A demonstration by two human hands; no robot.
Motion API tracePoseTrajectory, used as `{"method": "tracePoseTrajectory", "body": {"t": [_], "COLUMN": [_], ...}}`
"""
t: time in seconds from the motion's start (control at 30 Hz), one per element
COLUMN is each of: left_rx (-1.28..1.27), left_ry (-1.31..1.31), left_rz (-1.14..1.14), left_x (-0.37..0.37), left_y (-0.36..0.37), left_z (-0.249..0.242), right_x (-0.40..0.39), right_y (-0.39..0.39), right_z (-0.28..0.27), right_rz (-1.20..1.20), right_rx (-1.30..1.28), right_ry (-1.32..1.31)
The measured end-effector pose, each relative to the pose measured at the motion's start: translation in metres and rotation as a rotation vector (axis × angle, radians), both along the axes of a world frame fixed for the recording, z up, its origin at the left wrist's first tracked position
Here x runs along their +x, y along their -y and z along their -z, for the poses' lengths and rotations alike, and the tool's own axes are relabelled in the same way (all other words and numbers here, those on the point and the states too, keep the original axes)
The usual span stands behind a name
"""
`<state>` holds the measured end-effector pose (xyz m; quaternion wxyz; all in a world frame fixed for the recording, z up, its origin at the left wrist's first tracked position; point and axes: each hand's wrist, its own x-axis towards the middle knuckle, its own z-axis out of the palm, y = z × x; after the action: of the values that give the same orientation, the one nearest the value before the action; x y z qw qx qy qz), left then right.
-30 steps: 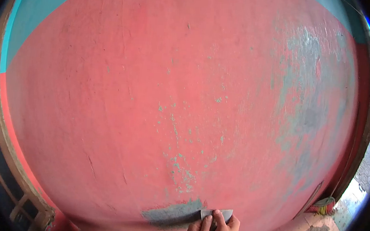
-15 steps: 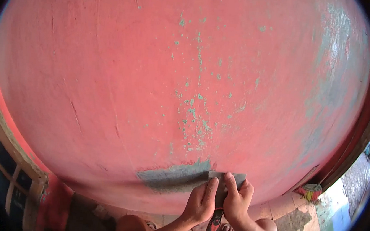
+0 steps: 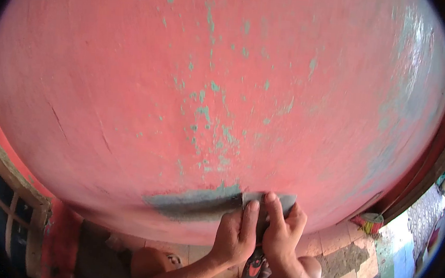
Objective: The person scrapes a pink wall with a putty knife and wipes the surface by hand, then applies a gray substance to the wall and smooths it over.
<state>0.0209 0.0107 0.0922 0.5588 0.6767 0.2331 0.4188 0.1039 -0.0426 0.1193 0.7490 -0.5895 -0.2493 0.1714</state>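
Observation:
Both my hands grip one wide-bladed scraper (image 3: 256,197) with a black and red handle, low against a pink painted wall (image 3: 122,89). My left hand (image 3: 235,235) is closed on its left side, a finger pressed along the blade. My right hand (image 3: 282,232) closes around the right side, with a digit lying over the blade. The blade's edge meets the wall at the right end of a bare grey patch (image 3: 191,203). Above it, green specks (image 3: 204,111) show through the pink paint. The palms hide part of the handle.
A broom head (image 3: 370,223) with coloured bristles rests at the wall's foot on the right. Below are floor tiles (image 3: 305,245) with a dark stain (image 3: 343,261). At left stands a wooden frame (image 3: 38,224) with dark panes. My bent knees flank my arms.
The view has shifted right, so the wall marks and grey patch sit further left and slightly higher. The scraper has slid rightward along the wall, away from the patch's upper right corner; both hands keep their hold.

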Motion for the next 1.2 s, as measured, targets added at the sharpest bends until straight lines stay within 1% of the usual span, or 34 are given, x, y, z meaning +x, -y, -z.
{"method": "tracePoseTrajectory", "body": {"t": [0.13, 0.17, 0.2, 0.27, 0.3, 0.33, 0.37, 0.4, 0.43, 0.47, 0.5, 0.57, 0.67, 0.7, 0.77, 0.83, 0.9, 0.97, 1.0, 1.07, 1.17, 1.2], "left_rx": [0.049, 0.038, 0.023, 0.002, -0.030, -0.046, -0.044, 0.006, 0.012, 0.012, 0.006, 0.007, 0.017, 0.033, 0.044, 0.024, -0.002, -0.009, 0.037, 0.123, 0.032, -0.001], "left_ry": [0.029, 0.025, 0.019, -0.008, -0.025, -0.026, -0.017, 0.050, 0.066, 0.077, 0.085, 0.025, 0.012, -0.003, -0.008, 0.005, -0.007, -0.005, 0.034, 0.102, 0.027, 0.041], "left_rz": [-0.064, -0.040, -0.017, -0.007, -0.008, -0.007, -0.005, -0.054, -0.049, -0.048, -0.046, -0.035, -0.056, -0.074, -0.085, -0.064, -0.031, -0.047, -0.087, -0.160, -0.064, -0.048], "left_x": [0.004, 0.003, 0.001, -0.005, -0.008, -0.004, -0.001, 0.003, 0.004, 0.004, 0.004, -0.005, 0.001, 0.000, 0.001, 0.000, -0.004, -0.001, 0.004, 0.011, 0.001, 0.001], "left_y": [0.006, 0.003, 0.000, -0.001, 0.002, 0.001, 0.001, 0.007, 0.006, 0.005, 0.005, -0.001, 0.001, 0.007, 0.007, 0.005, 0.001, 0.005, 0.007, 0.009, 0.003, 0.001], "left_z": [0.005, 0.002, -0.001, -0.016, -0.005, 0.007, 0.012, 0.008, 0.005, 0.005, 0.006, -0.015, 0.006, 0.009, 0.012, 0.005, -0.009, 0.007, 0.011, 0.018, 0.004, -0.007], "right_x": [-0.003, -0.004, -0.006, 0.000, -0.002, -0.005, -0.005, -0.004, -0.004, -0.007, -0.006, -0.005, -0.005, -0.007, -0.011, -0.006, -0.009, -0.006, -0.008, -0.006, -0.007, -0.009], "right_y": [0.004, 0.002, -0.001, -0.004, 0.000, -0.002, 0.000, 0.004, 0.003, 0.001, -0.002, -0.005, 0.002, 0.002, 0.002, -0.003, 0.004, 0.003, 0.001, -0.002, 0.002, 0.000], "right_z": [0.014, 0.015, 0.010, -0.003, -0.003, -0.001, 0.006, 0.018, 0.021, 0.016, 0.009, -0.002, 0.006, 0.012, 0.013, 0.004, 0.009, 0.007, 0.013, 0.012, 0.003, -0.002], "right_rz": [0.030, 0.042, 0.048, 0.013, -0.006, -0.011, 0.018, 0.044, 0.065, 0.071, 0.054, 0.033, 0.051, 0.058, 0.083, 0.070, 0.054, 0.040, 0.045, 0.048, 0.016, 0.018], "right_rx": [0.014, 0.027, 0.042, -0.006, -0.046, 0.035, 0.004, -0.022, -0.047, 0.002, 0.007, -0.002, -0.091, -0.025, 0.007, -0.002, -0.055, -0.080, -0.018, 0.007, -0.016, -0.002], "right_ry": [-0.010, -0.019, -0.040, -0.022, -0.028, -0.038, -0.022, -0.001, 0.021, -0.015, 0.016, 0.051, 0.095, 0.062, -0.001, 0.052, 0.060, 0.080, 0.048, 0.012, -0.007, -0.002]}}
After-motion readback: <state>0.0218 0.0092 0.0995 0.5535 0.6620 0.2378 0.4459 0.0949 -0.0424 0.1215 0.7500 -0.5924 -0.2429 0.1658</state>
